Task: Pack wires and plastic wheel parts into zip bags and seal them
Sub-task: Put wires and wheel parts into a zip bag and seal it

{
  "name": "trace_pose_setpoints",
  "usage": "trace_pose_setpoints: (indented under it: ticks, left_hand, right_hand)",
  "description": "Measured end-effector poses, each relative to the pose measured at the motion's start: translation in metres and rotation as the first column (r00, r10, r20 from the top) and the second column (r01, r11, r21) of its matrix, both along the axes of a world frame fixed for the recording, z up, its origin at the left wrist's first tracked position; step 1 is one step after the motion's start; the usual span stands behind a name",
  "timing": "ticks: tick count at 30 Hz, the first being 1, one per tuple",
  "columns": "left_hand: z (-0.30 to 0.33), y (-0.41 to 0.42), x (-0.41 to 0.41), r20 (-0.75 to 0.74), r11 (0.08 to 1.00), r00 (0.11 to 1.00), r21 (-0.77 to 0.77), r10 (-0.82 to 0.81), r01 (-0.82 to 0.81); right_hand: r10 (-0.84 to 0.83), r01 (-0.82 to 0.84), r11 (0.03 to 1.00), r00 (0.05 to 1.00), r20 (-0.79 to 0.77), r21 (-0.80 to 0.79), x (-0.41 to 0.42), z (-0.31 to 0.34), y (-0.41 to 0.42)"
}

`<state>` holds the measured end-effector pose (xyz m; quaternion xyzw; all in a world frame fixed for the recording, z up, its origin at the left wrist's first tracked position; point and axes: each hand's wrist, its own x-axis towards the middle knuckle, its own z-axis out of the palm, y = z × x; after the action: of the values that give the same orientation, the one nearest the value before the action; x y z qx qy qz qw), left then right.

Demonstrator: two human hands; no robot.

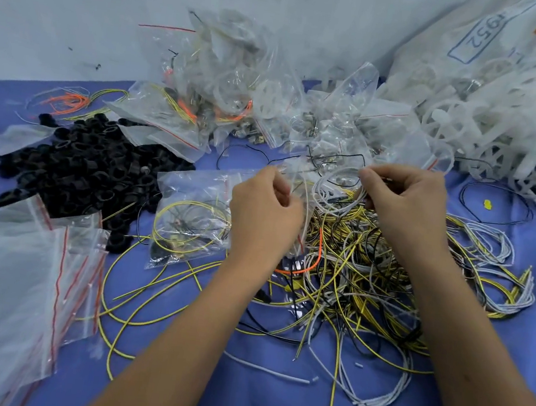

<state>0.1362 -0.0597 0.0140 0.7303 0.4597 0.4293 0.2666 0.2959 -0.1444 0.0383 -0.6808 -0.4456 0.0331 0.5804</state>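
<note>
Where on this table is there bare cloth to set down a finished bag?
Bare blue cloth shows near the front edge, between the forearms, below the wire tangle. A smaller patch lies far left, behind the black rings. Crowded: centre-right with wires, back with filled bags and white wheels, front-left with empty zip bags.

A clear zip bag (pixel 296 202) with a red line near its mouth is hanging upright between the two hands, above the wire pile. A coil of white wire (pixel 335 190) is sitting at its mouth – how far inside, I cannot tell.

Loose wires (pixel 368 281) – yellow-striped, white, black, one orange – are lying tangled on the blue table. White plastic wheel parts (pixel 502 129) are spilling in a heap at the far right. Filled zip bags (pixel 225 97) are piling against the wall, and one more filled bag (pixel 191 217) with yellow wire is lying flat just left of the held one. Empty zip bags (pixel 60 282) are lying stacked at the near left.
</note>
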Motion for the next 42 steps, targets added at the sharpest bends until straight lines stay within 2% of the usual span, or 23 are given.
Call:
trace_pose_setpoints:
  ticks: [2, 4, 9, 12, 15, 18, 22, 23, 25, 27, 29, 31, 37, 40, 42]
  left_hand:
    - [0.0, -0.003, 0.0, 0.117, 1.0, 0.993, 0.0, 0.028, -0.028]
    - [0.0, -0.007, 0.0, 0.171, 1.0, 0.985, 0.029, 0.005, -0.01]
    - [0.004, -0.012, 0.004, 0.15, 0.972, 0.986, 0.232, -0.068, 0.032]
    - [0.007, -0.02, 0.006, 0.132, 0.945, 0.987, 0.323, -0.091, 0.044]
    - [0.009, -0.023, 0.004, 0.189, 0.912, 0.977, 0.41, -0.098, 0.012]
    - [0.01, -0.029, 0.005, 0.212, 0.864, 0.969, 0.503, -0.126, 0.002]
    - [0.01, -0.04, 0.009, 0.178, 0.802, 0.962, 0.594, -0.208, 0.063]
    - [0.01, -0.041, 0.01, 0.175, 0.792, 0.958, 0.606, -0.225, 0.076]
    - [0.011, -0.042, 0.011, 0.173, 0.781, 0.953, 0.617, -0.249, 0.092]
    - [0.011, -0.042, 0.01, 0.166, 0.783, 0.955, 0.615, -0.247, 0.095]
    - [0.01, -0.041, 0.009, 0.167, 0.797, 0.958, 0.597, -0.234, 0.09]
    - [0.01, -0.04, 0.009, 0.178, 0.82, 0.959, 0.566, -0.222, 0.085]
    - [0.005, -0.035, 0.008, 0.241, 0.894, 0.948, 0.441, -0.207, 0.083]
    - [0.003, -0.031, 0.01, 0.266, 0.924, 0.945, 0.375, -0.189, 0.079]
    - [0.004, -0.03, 0.012, 0.287, 0.941, 0.941, 0.33, -0.176, 0.075]
  right_hand:
    - [0.014, -0.013, 1.0, 0.999, 0.042, -0.023, -0.003, -0.001, 0.002]
    - [0.033, -0.03, 0.999, 0.997, 0.072, -0.043, -0.007, -0.002, 0.003]
    - [0.046, -0.041, 0.998, 0.991, 0.125, -0.041, -0.028, 0.001, 0.012]
    - [0.139, -0.141, 0.99, 0.989, -0.044, -0.029, -0.038, -0.001, 0.02]
    - [0.313, -0.312, 0.949, 0.92, -0.236, 0.043, -0.045, -0.001, 0.023]
    - [0.469, -0.47, 0.88, 0.844, -0.259, 0.059, -0.05, 0.001, 0.023]
    - [0.583, -0.597, 0.8, 0.752, -0.308, 0.059, -0.057, -0.006, 0.019]
    - [0.584, -0.598, 0.8, 0.755, -0.3, 0.053, -0.058, -0.01, 0.017]
    - [0.563, -0.59, 0.807, 0.782, -0.266, -0.029, -0.057, -0.014, 0.013]
    - [0.594, -0.629, 0.768, 0.77, -0.234, -0.121, -0.053, -0.012, 0.011]
    - [0.641, -0.663, 0.733, 0.748, -0.174, -0.151, -0.051, -0.005, 0.011]
    - [0.651, -0.674, 0.724, 0.738, -0.177, -0.148, -0.049, -0.001, 0.013]
    - [0.588, -0.572, 0.79, 0.809, 0.01, -0.22, -0.042, 0.009, 0.014]
    - [0.478, -0.44, 0.866, 0.868, 0.137, -0.237, -0.038, 0.011, 0.016]
    - [0.41, -0.378, 0.904, 0.898, 0.156, -0.2, -0.035, 0.013, 0.016]
